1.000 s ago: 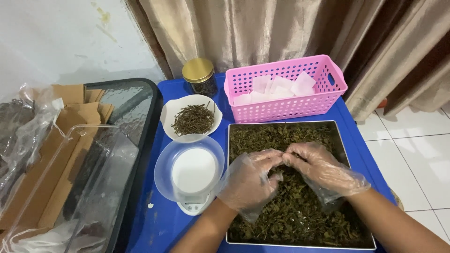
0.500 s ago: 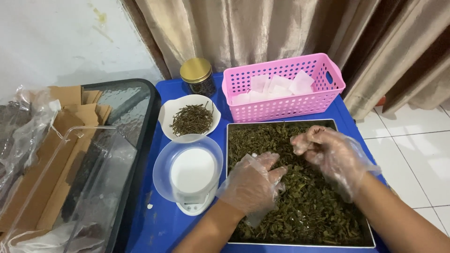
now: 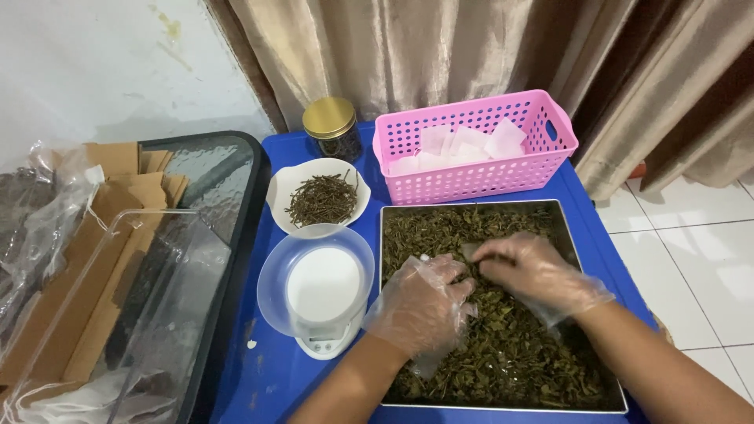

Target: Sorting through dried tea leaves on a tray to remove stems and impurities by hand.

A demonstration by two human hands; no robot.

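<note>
Both gloved, left hand (image 3: 420,302) fingers loosely curled, resting on dried tea leaves (image 3: 503,353) inside the metal tray (image 3: 503,408) on the blue table (image 3: 275,377), right hand (image 3: 534,271) fingertips bunched, pinching leaves beside it.

- The right hand (image 3: 538,275), raised off the dried leaves (image 3: 503,345) half a second ago with fingers lifted near the tray's (image 3: 620,396) far right, has dropped back onto the leaves and moved left.
- It now lies just beside the left hand (image 3: 420,302), fingertips nearly meeting.
- The left hand has barely shifted, resting palm down.
</note>
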